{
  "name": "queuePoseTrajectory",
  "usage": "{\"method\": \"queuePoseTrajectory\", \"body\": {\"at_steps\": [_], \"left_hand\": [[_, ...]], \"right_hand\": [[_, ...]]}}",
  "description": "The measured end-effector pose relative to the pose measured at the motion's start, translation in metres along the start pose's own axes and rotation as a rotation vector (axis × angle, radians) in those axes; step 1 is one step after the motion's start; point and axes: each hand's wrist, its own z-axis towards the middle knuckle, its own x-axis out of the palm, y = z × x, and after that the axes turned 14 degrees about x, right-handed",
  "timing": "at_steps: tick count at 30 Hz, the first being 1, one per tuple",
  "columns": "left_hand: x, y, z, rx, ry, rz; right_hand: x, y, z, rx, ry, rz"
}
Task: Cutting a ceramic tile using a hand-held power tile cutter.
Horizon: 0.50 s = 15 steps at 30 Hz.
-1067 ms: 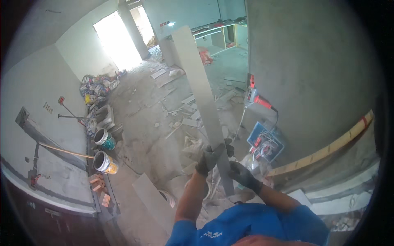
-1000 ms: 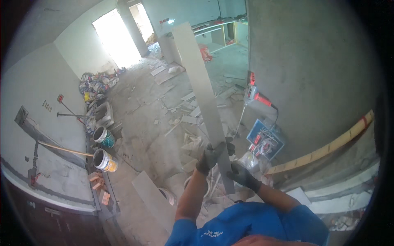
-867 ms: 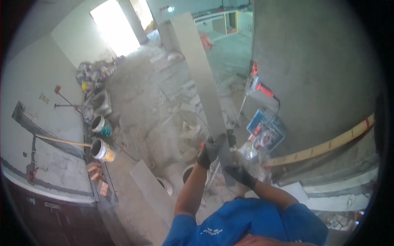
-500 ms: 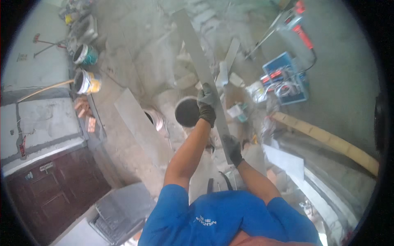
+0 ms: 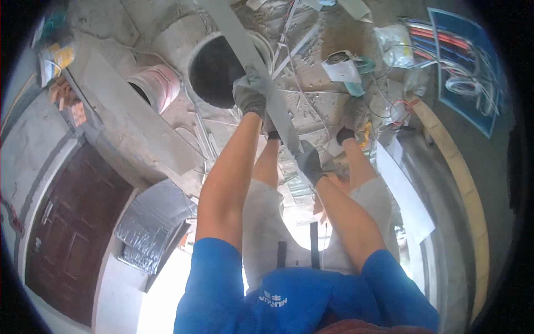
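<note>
A long, narrow grey strip [image 5: 232,34], which looks like a cut piece of tile, runs slantwise from the top of the head view down toward my body. My left hand [image 5: 250,92], in a grey glove, is closed round its middle stretch. Closer to me, my gloved right hand [image 5: 310,161] grips the near end, with the fingers partly hidden. Under the strip and beside my left hand stands a large round bucket [image 5: 194,55] with a dark inside. My feet and light trousers show below the strip.
On the left are a wide grey panel [image 5: 125,111], a pinkish bucket [image 5: 166,84], bricks [image 5: 65,100] and a silver-wrapped box [image 5: 153,220]. A blue-edged case [image 5: 467,106] with cables, a curved yellowish beam [image 5: 453,153] and a white board [image 5: 409,195] are on the right. Scraps and cords litter the floor.
My view has tipped down toward my feet, so the bucket and panel appear larger and higher. Both hands keep their hold on the strip.
</note>
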Motion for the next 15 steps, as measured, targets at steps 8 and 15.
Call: {"method": "queuePoseTrajectory", "body": {"at_steps": [8,15], "left_hand": [[0.011,-0.009,0.052,0.01,-0.001,0.051],[0.044,-0.042,0.089,-0.095,-0.157,0.07]], "right_hand": [[0.013,-0.016,0.044,-0.033,-0.031,-0.045],[-0.02,-0.015,0.083,-0.402,0.035,-0.262]]}}
